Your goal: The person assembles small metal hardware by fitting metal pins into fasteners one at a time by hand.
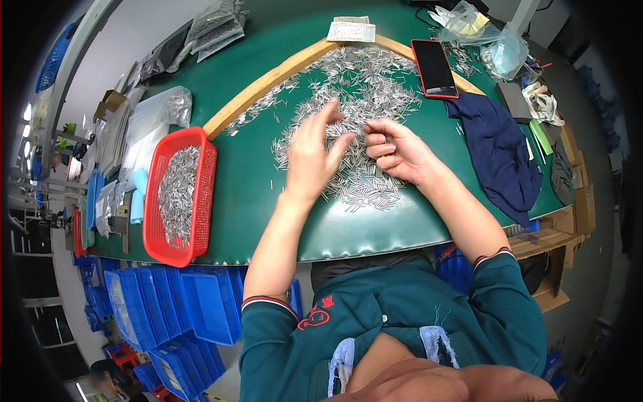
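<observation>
A wide heap of small silvery metal pins (365, 194) lies spread over the green table in front of me. Over its left part is my left hand (311, 154), thumb and fingers apart, with nothing visible between them. My right hand (402, 151) hovers over the middle of the heap, its thumb and index finger pinched together and the other fingers curled. Whatever the pinch holds is too small to make out. To the left stands a red plastic basket (209, 174) holding many more such pins.
Two wooden strips (268, 84) meet in a point behind the heap, with paper slips (351, 31) at their corner. A red-edged phone (434, 69) rests on the right strip. Dark blue cloth (499, 151) lies right; plastic bags (151, 127) lie left. Blue bins (211, 305) stand below the table.
</observation>
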A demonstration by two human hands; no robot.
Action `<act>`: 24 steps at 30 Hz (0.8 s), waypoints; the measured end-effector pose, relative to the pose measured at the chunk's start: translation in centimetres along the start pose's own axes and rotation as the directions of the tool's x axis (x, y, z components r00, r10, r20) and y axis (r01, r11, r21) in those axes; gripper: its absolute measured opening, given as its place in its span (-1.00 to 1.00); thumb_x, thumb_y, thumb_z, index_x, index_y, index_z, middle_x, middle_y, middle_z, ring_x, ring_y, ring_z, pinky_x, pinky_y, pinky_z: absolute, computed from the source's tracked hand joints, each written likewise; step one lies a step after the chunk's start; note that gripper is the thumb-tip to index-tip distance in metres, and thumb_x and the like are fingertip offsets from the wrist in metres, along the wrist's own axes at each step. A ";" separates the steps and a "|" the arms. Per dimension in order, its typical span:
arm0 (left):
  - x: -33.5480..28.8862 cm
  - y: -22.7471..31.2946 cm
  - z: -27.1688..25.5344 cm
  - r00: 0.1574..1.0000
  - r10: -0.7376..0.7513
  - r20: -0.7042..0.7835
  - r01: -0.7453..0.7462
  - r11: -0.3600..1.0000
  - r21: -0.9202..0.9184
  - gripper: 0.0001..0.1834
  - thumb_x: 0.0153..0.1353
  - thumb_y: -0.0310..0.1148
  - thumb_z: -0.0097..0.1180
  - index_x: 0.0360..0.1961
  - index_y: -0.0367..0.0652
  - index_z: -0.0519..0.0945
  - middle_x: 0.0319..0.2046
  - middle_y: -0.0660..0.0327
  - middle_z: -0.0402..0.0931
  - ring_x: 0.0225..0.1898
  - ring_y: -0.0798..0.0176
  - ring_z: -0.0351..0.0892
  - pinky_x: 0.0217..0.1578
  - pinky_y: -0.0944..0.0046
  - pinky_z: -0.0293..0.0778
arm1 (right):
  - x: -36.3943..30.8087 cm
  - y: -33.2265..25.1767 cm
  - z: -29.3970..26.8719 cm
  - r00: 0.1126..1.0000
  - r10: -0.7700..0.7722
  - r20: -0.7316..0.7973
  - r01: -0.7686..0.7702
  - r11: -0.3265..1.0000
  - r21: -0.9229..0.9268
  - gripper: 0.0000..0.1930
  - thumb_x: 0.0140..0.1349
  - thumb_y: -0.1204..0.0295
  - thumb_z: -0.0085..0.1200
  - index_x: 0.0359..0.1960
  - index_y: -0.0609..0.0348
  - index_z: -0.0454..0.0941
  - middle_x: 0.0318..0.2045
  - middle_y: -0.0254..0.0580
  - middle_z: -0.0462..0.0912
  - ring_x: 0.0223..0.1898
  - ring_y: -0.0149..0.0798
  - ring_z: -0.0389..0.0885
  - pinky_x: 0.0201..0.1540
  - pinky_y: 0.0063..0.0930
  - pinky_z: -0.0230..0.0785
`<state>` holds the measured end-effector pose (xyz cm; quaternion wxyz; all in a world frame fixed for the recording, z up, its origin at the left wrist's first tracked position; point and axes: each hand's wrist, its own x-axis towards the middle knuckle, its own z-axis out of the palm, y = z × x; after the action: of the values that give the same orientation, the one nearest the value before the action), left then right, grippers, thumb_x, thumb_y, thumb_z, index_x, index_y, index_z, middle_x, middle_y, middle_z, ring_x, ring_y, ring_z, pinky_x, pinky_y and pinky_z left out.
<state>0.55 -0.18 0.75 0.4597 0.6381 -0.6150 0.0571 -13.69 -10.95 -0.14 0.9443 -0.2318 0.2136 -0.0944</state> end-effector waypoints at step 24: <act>-0.8 -1.5 -0.5 0.971 -0.132 0.197 0.081 0.965 0.249 -0.82 0.02 -0.31 0.13 -0.33 -0.07 0.59 -0.33 0.29 0.49 -0.20 0.25 0.45 0.09 -0.03 0.06 | -0.6 0.3 1.1 0.989 -0.147 -0.021 0.136 0.957 -0.255 -0.78 0.14 0.25 0.04 -0.35 0.13 0.41 -0.62 -0.56 0.23 -0.70 -0.72 0.09 -0.77 -0.83 -0.20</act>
<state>1.84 0.48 -0.24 0.3137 0.7235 -0.6138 0.0376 -13.69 -10.07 0.83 0.8933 -0.3632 0.2256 -0.1383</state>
